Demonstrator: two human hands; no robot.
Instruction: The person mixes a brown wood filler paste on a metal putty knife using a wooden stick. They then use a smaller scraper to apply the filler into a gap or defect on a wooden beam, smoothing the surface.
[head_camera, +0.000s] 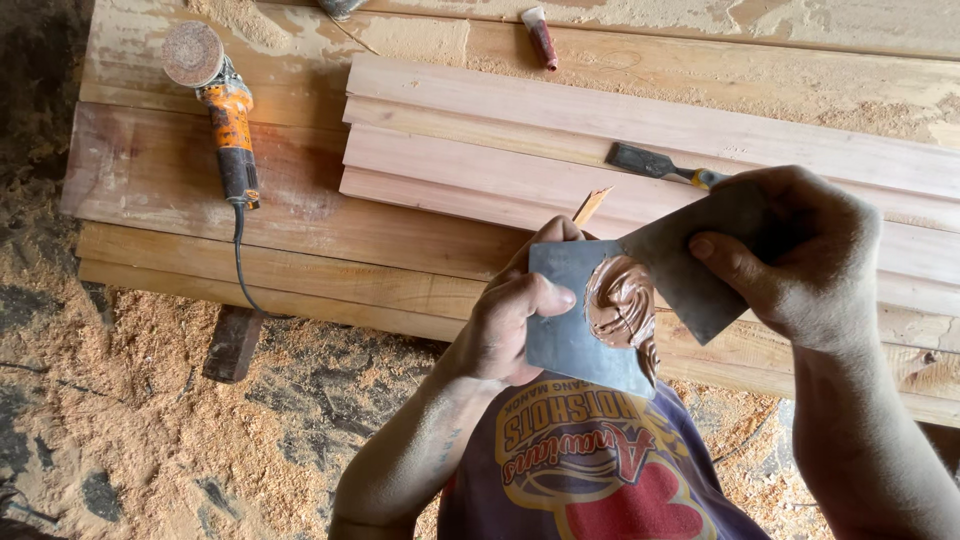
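Left hand (515, 315) pinches a metal plate (570, 335) flat as a palette for brown filler (620, 305); right hand (790, 255) grips a scraper (690, 265), probably mixing it.

Our right hand (800, 255) hides the chisel (655, 165) handle and part of the upper scraper (690, 265). The frame cuts off our elbows, and the planks (600, 120) run out on the right.

A grinder (222, 105) is laid left of the stacked boards (640, 150); a chisel (660, 167) is laid on them, a tube (541, 37) behind.
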